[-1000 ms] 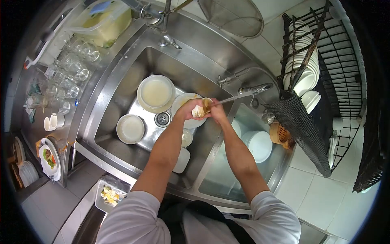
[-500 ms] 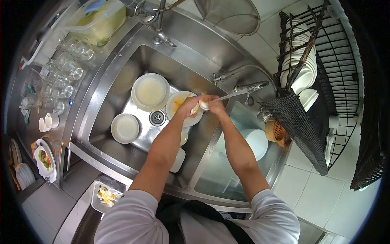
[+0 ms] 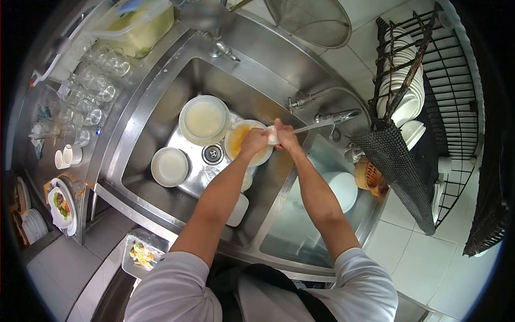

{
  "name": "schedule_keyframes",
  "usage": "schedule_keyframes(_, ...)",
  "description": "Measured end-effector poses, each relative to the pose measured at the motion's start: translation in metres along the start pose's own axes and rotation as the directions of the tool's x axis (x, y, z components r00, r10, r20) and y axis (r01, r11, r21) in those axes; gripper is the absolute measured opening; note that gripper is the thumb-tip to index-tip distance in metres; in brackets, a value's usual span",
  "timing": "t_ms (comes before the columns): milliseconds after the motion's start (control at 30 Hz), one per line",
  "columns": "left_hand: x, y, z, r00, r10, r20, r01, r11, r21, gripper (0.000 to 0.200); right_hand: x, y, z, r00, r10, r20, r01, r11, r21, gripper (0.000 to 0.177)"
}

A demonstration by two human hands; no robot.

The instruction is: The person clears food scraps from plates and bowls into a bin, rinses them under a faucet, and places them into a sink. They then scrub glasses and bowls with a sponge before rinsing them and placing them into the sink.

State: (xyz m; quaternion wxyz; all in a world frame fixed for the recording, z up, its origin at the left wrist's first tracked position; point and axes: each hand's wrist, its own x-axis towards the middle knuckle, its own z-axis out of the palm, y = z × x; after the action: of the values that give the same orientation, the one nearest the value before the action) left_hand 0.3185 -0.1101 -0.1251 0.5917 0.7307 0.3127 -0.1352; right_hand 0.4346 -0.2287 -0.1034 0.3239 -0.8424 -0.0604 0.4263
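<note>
Over the left sink basin, my two hands meet around a small white dish [image 3: 272, 135], perhaps a cup. My right hand [image 3: 285, 136] is closed on its right side, by the stream of water from the tap [image 3: 343, 115]. Pressed against the other side is my left hand [image 3: 254, 143], a closed fist whose contents I cannot make out. Just below them lies a white plate [image 3: 261, 157] with an orange smear. Beside it are stacked white bowls [image 3: 188, 138] with cloudy liquid, and a white bowl [image 3: 169, 167] sits left of the drain [image 3: 212, 155].
The right basin [image 3: 292, 236] holds water and a large white bowl [image 3: 343, 191]. A bamboo steamer [image 3: 368, 177] stands at its right edge. Glasses [image 3: 88, 110] line the left counter. Plates [image 3: 402, 80] fill a black wire rack [image 3: 448, 86]. A food-scrap tray [image 3: 131, 263] is at lower left.
My hands have turned the small white dish, so less of its inside shows. The whole view has shifted slightly; the dishes in the basin stay in place.
</note>
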Motion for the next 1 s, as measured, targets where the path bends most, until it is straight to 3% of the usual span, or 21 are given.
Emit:
schedule_keyframes(33,-0.007,0.011,0.002,0.994,-0.062,-0.095,0.062,0.998,0.004,0.043,-0.001,0.001,0.002,1.0,0.011,0.017,-0.013,0.988,0.151,0.04)
schedule_keyframes(67,-0.013,0.02,0.001,0.974,-0.121,-0.19,0.124,0.992,0.004,0.044,-0.004,0.007,0.018,0.99,-0.121,-0.075,0.138,0.951,0.276,0.041)
schedule_keyframes(133,-0.004,0.014,-0.001,0.992,-0.107,-0.062,0.114,0.985,0.132,0.043,0.007,0.027,0.022,0.954,-0.257,-0.155,0.278,0.952,0.132,0.041)
schedule_keyframes(167,0.0,0.008,0.0,0.994,-0.109,0.003,0.106,0.975,0.196,0.043,0.014,0.036,0.011,0.955,-0.27,-0.123,0.254,0.959,-0.126,0.039)
schedule_keyframes(233,0.001,0.001,-0.002,0.997,-0.014,0.082,0.002,0.988,0.151,0.042,0.006,0.025,0.007,0.979,-0.149,-0.139,0.108,0.958,-0.266,0.037)
schedule_keyframes(267,0.001,-0.001,-0.004,0.992,0.036,0.12,-0.051,0.991,0.126,0.041,-0.023,-0.006,0.004,0.985,-0.013,-0.174,-0.014,0.989,-0.149,0.036)
schedule_keyframes(300,-0.004,0.005,-0.005,1.0,0.015,0.006,-0.016,0.994,0.104,0.042,-0.04,-0.024,0.005,0.972,0.127,-0.195,-0.135,0.99,-0.028,0.035)
schedule_keyframes(367,-0.02,0.025,-0.004,0.976,-0.035,-0.217,0.045,0.998,0.042,0.044,-0.047,-0.023,0.019,0.994,-0.009,-0.105,0.049,0.923,0.381,0.035)
schedule_keyframes(400,-0.015,0.023,-0.003,0.986,-0.045,-0.159,0.05,0.998,0.028,0.044,-0.048,-0.023,0.023,0.993,-0.09,-0.081,0.12,0.815,0.567,0.035)
schedule_keyframes(467,0.0,0.014,0.0,0.997,-0.065,-0.038,0.065,0.998,0.003,0.044,-0.05,-0.019,0.016,0.988,-0.01,-0.155,0.066,0.932,0.357,0.033)
schedule_keyframes(533,-0.009,0.018,0.0,1.0,0.023,0.006,-0.023,0.998,0.061,0.042,-0.051,-0.016,0.01,0.968,0.047,-0.245,-0.015,0.991,0.134,0.03)
schedule_keyframes(633,-0.007,0.026,-0.001,0.997,0.069,0.047,-0.072,0.996,0.06,0.04,-0.054,-0.005,0.015,0.955,0.103,-0.276,0.055,0.858,0.51,0.021)
schedule_keyframes(733,-0.001,0.015,0.004,0.994,0.065,0.09,-0.056,0.993,-0.107,0.039,-0.036,0.008,0.032,0.905,0.01,-0.426,0.251,0.796,0.551,0.014)
schedule_keyframes(767,0.002,0.009,0.005,0.992,0.069,0.108,-0.049,0.983,-0.176,0.038,-0.029,0.014,0.028,0.876,-0.146,-0.46,0.328,0.879,0.346,0.015)
schedule_keyframes(833,-0.006,0.0,0.005,0.965,-0.063,0.256,0.175,0.878,-0.445,0.036,-0.022,0.022,0.015,0.789,-0.448,-0.421,0.45,0.887,-0.103,0.02)
schedule_keyframes(867,-0.009,-0.003,0.006,0.934,-0.108,0.341,0.292,0.78,-0.553,0.034,-0.022,0.028,0.014,0.708,-0.548,-0.446,0.543,0.826,-0.153,0.022)
schedule_keyframes(933,0.007,-0.021,0.017,0.904,-0.034,0.427,0.373,0.552,-0.746,0.032,-0.03,0.026,0.009,0.508,-0.726,-0.464,0.701,0.661,-0.268,0.028)
schedule_keyframes(1000,0.022,-0.029,0.034,0.906,0.029,0.423,0.392,0.324,-0.861,0.03,-0.045,0.019,0.014,0.559,-0.626,-0.544,0.762,0.646,0.039,0.022)
